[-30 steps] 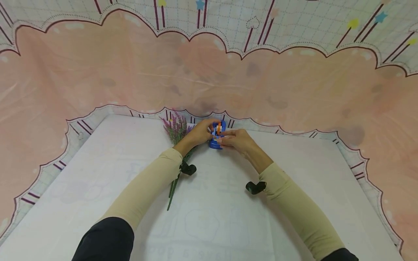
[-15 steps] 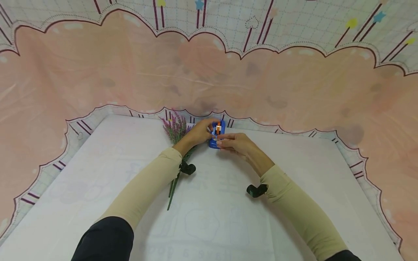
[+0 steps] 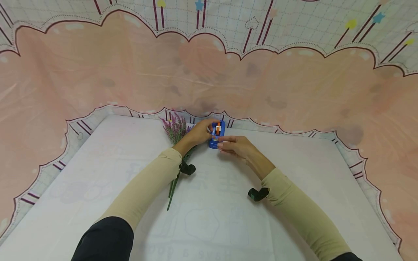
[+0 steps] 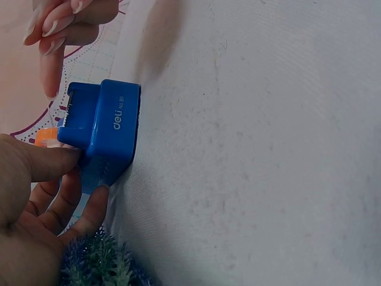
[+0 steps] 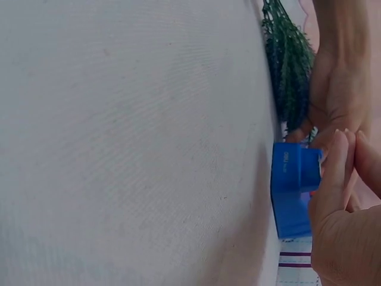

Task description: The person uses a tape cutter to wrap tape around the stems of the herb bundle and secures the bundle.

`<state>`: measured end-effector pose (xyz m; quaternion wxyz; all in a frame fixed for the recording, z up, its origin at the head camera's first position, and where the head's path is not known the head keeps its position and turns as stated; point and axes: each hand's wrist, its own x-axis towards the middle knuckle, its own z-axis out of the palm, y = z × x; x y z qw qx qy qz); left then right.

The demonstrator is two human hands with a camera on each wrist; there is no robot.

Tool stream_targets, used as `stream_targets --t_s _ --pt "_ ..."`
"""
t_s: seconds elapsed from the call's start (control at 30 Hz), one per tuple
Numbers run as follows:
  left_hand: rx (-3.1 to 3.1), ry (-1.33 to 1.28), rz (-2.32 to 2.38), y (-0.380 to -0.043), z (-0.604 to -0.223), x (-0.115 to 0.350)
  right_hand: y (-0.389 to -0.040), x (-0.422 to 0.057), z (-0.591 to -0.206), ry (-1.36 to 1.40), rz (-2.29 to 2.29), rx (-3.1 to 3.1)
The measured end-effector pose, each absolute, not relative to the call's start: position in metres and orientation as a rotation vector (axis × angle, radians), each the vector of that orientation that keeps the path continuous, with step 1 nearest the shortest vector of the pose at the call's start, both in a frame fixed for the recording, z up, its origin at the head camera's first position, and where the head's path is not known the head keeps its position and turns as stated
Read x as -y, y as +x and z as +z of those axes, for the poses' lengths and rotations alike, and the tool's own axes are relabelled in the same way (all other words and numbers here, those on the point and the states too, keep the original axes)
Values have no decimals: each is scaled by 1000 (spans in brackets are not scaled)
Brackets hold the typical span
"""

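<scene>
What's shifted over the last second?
The right hand eased back toward the person and slightly right; whether it pinches anything is unclear. The left hand still grips the blue tape dispenser, which stayed about put, as did the purple flowers.

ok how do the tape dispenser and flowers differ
The tape dispenser is blue with an orange part; the flowers are purple on green stems. The flowers are longer than the dispenser. The left hand grips the dispenser, not the flowers. Both rest on the white table.
</scene>
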<state>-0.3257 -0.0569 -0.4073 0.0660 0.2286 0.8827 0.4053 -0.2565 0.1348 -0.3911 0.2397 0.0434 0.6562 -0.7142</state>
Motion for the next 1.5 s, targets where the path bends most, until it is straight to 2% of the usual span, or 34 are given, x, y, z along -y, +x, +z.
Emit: stream_targets --t_s 0.9,1.5 --pt "-2651 707 1218 -325 -407 58 -249 -135 -394 181 -1970 -1730" --pt "-2646 691 1222 -325 -408 58 -243 -132 -399 123 -1977 -1714"
